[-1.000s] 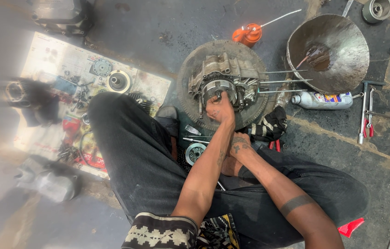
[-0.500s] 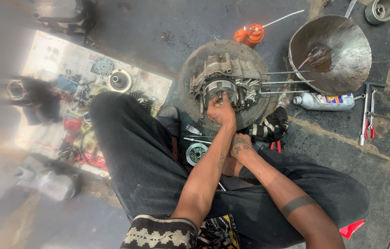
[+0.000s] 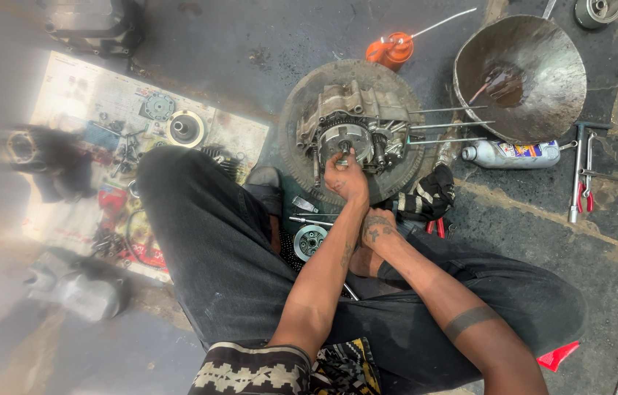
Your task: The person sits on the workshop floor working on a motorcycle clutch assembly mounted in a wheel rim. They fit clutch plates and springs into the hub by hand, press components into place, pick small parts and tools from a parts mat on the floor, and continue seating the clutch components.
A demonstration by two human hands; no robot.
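While the left hand has its fingertips pinched together on the round clutch part at the front of the engine case, the right hand rests closed just behind it, near the lap; whether it holds anything I cannot tell. The case sits on a worn tyre on the floor, directly ahead of the grip. A judgement: oily fingers could slip off the part, or a loosened piece could drop into the tyre's hollow. Long studs jut out to the right of the grip and could snag a sleeve or wrist. Beyond them lie a metal basin, a plastic bottle and an orange oil can; a striped rag crowds the right side.
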